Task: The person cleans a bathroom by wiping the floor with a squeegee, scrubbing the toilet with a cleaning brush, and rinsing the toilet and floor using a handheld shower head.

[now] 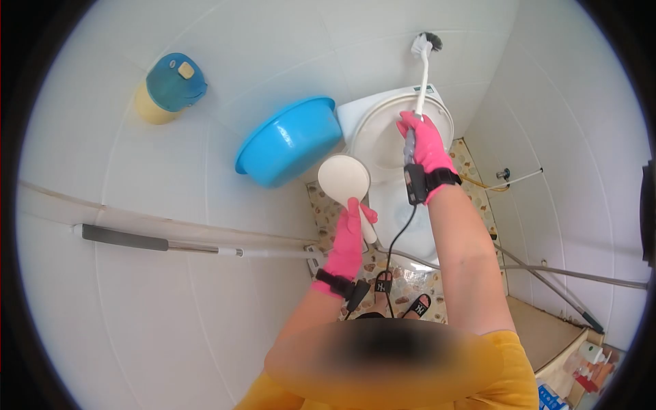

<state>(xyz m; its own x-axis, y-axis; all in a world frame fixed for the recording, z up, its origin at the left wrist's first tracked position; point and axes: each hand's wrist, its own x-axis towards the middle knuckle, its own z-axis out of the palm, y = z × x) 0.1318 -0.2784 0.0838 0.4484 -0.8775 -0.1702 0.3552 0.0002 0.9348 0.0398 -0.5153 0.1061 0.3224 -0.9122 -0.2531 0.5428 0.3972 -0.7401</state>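
In a pink rubber glove, my left hand (347, 239) is closed around the handle of a white water dipper (343, 179). The dipper's round bowl is beside the toilet. My right hand (429, 147), also gloved in pink, grips a white-handled toilet brush (424, 72). Its dark bristles point up and away, near the back wall. Below that hand is the white toilet (403, 222), with its lid (443, 126) raised against the tank. Black straps with small devices sit on both wrists, and cables hang from them.
A blue basin (287, 145) leans against the wall left of the toilet. A blue-and-cream dispenser (171, 89) hangs on the left wall. A grey-handled pole (160, 242) stands along that wall. A hose (574, 275) crosses at right, near bottles (591, 369) on a low ledge.
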